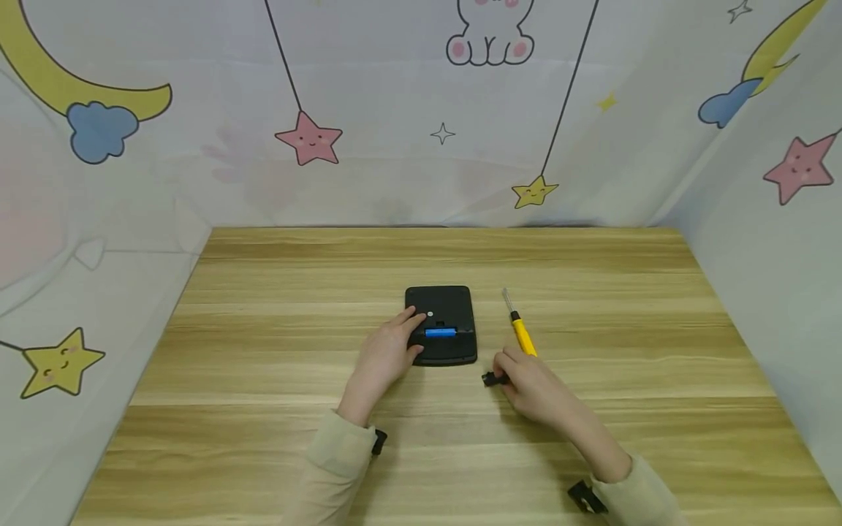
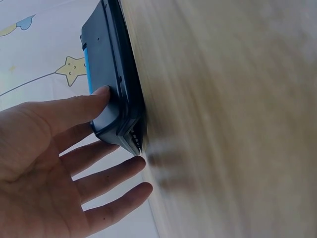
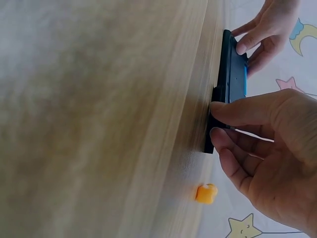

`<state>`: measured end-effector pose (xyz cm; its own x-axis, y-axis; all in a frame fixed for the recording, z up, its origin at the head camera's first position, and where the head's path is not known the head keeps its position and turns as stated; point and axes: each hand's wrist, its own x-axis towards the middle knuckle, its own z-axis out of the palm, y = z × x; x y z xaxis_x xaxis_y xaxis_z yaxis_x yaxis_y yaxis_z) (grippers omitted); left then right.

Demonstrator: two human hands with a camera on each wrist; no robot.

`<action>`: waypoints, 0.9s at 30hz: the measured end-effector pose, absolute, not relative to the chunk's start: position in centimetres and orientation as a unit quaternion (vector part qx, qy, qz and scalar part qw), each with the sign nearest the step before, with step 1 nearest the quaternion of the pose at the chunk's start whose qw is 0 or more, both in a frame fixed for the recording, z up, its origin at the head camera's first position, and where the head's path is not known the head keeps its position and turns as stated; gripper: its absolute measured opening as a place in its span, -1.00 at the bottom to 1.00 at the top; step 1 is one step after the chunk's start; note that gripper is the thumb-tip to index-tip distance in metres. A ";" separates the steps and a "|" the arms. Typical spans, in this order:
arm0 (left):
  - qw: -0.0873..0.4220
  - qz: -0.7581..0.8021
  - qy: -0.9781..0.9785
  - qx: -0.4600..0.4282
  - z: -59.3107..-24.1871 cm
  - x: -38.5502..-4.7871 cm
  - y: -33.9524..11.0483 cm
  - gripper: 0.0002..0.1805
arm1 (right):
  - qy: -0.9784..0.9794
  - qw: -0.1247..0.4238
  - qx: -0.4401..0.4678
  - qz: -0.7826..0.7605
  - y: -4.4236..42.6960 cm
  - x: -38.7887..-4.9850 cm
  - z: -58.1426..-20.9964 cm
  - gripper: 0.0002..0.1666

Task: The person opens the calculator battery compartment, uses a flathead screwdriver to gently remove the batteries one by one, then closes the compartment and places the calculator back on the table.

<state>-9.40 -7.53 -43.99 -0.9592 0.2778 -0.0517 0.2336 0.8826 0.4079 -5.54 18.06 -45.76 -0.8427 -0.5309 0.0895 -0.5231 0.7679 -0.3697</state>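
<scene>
A black calculator point(image 1: 444, 303) lies face down on the table, with a blue battery point(image 1: 440, 332) showing in its uncovered slot. At its left edge, my left hand point(image 1: 384, 351) holds it, thumb on the back near the front left corner; in the left wrist view the outer fingers point(image 2: 116, 206) extend past it. My right hand point(image 1: 533, 383), to the calculator's right, pinches a small black battery cover point(image 1: 492, 379) between thumb and fingers, low over the table. Just beyond that hand lies a yellow-handled screwdriver point(image 1: 523, 336), its handle end partly hidden.
The wood-grain table point(image 1: 263, 292) spreads around both hands. A printed cloth point(image 1: 388, 95) with stars and moons hangs behind it and at both sides. Black straps or mounts point(image 1: 587, 497) show at the sleeves.
</scene>
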 end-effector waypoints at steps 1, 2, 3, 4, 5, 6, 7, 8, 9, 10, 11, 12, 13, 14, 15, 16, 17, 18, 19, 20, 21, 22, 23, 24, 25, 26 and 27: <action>0.053 0.203 0.969 0.132 -44.0 -9.4 -7.5 -0.41 | 0.940 0.015 -0.278 -0.195 18.1 -5.5 -45.8 -0.69; 0.052 0.202 0.969 0.131 -44.0 -9.4 -7.5 -0.41 | 0.941 0.021 -0.275 -0.196 18.1 -5.5 -45.8 -0.70; 0.051 0.200 0.970 0.131 -44.0 -9.4 -7.6 -0.41 | 0.941 0.028 -0.272 -0.198 18.1 -5.5 -45.8 -0.70; 0.050 0.199 0.970 0.131 -44.0 -9.4 -7.6 -0.41 | 0.942 0.033 -0.269 -0.200 18.1 -5.5 -45.8 -0.70; 0.049 0.198 0.970 0.131 -44.0 -9.4 -7.6 -0.41 | 0.941 0.038 -0.268 -0.202 18.1 -5.5 -45.8 -0.71; 0.050 0.197 0.971 0.130 -44.0 -9.4 -7.6 -0.41 | 0.941 0.042 -0.266 -0.203 18.2 -5.5 -45.8 -0.71; 0.051 0.196 0.971 0.129 -44.0 -9.4 -7.6 -0.41 | 0.941 0.043 -0.267 -0.202 18.2 -5.6 -45.7 -0.72; 0.051 0.195 0.971 0.129 -44.0 -9.4 -7.6 -0.41 | 0.941 0.041 -0.269 -0.201 18.2 -5.6 -45.7 -0.72; 0.052 0.194 0.971 0.130 -44.0 -9.4 -7.6 -0.40 | 0.941 0.037 -0.271 -0.201 18.3 -5.7 -45.6 -0.72; 0.053 0.194 0.971 0.130 -44.0 -9.4 -7.6 -0.40 | 0.940 0.031 -0.274 -0.201 18.3 -5.8 -45.5 -0.73; 0.054 0.194 0.971 0.131 -44.0 -9.4 -7.6 -0.40 | 0.940 0.024 -0.275 -0.202 18.4 -6.0 -45.4 -0.73; 0.054 0.194 0.971 0.131 -43.9 -9.4 -7.5 -0.40 | 0.939 0.018 -0.274 -0.207 18.5 -6.2 -45.2 -0.73; 0.053 0.194 0.970 0.133 -43.9 -9.4 -7.5 -0.40 | 0.939 0.013 -0.270 -0.211 18.7 -6.4 -44.9 -0.74; 0.053 0.196 0.970 0.133 -43.9 -9.4 -7.5 -0.40 | 0.941 0.009 -0.262 -0.216 18.8 -6.7 -44.7 -0.75; 0.053 0.196 0.970 0.133 -43.9 -9.4 -7.5 -0.40 | 0.942 0.010 -0.250 -0.225 19.0 -7.0 -44.4 -0.77; 0.053 0.197 0.970 0.133 -43.9 -9.4 -7.5 -0.40 | 0.944 0.011 -0.235 -0.231 19.3 -7.4 -44.2 -0.79; 0.053 0.197 0.970 0.133 -43.9 -9.4 -7.5 -0.40 | 0.948 0.013 -0.215 -0.234 19.5 -7.7 -44.0 -0.80; 0.053 0.198 0.970 0.132 -43.9 -9.5 -7.4 -0.40 | 0.951 0.017 -0.194 -0.239 19.8 -8.2 -43.8 -0.80; 0.054 0.198 0.970 0.131 -43.9 -9.5 -7.4 -0.40 | 0.955 0.022 -0.172 -0.240 20.0 -8.6 -43.6 -0.80; 0.055 0.198 0.970 0.130 -43.9 -9.5 -7.4 -0.40 | 0.960 0.025 -0.151 -0.235 20.2 -9.0 -43.5 -0.79; 0.055 0.197 0.970 0.130 -43.9 -9.5 -7.5 -0.40 | 0.963 0.031 -0.133 -0.231 20.5 -9.4 -43.5 -0.77; 0.056 0.197 0.970 0.129 -43.9 -9.5 -7.5 -0.40 | 0.967 0.037 -0.118 -0.221 20.7 -9.8 -43.4 -0.75; 0.057 0.197 0.970 0.128 -43.9 -9.5 -7.5 -0.40 | 0.971 0.044 -0.104 -0.212 20.9 -10.2 -43.4 -0.72; 0.057 0.196 0.971 0.128 -43.9 -9.5 -7.5 -0.40 | 0.973 0.054 -0.093 -0.204 21.0 -10.5 -43.4 -0.69; 0.058 0.195 0.971 0.127 -43.9 -9.5 -7.5 -0.40 | 0.975 0.062 -0.085 -0.195 21.1 -10.8 -43.5 -0.66; 0.059 0.194 0.971 0.127 -44.0 -9.5 -7.5 -0.40 | 0.977 0.069 -0.079 -0.184 21.1 -11.0 -43.6 -0.62; 0.060 0.193 0.971 0.127 -44.0 -9.5 -7.5 -0.40 | 0.978 0.077 -0.073 -0.179 21.1 -11.2 -43.7 -0.59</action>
